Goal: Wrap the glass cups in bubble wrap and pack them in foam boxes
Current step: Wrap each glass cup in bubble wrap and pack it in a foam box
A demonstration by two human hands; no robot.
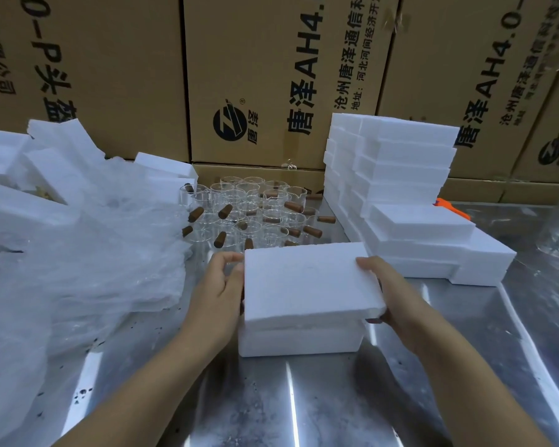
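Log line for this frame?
lid: on box, askew | left hand: grips lid | right hand: grips lid | cups: bare, behind

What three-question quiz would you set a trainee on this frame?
1. True or false: only the right hand grips the foam lid.
2. Where do the glass cups stand relative to the foam box? A) behind it; B) in front of it; C) on top of it.
3. Fill in: the bubble wrap lies to the ___ of the cups.
Key: 1 false, the left hand grips the lid's other end; 2 A; 3 left.
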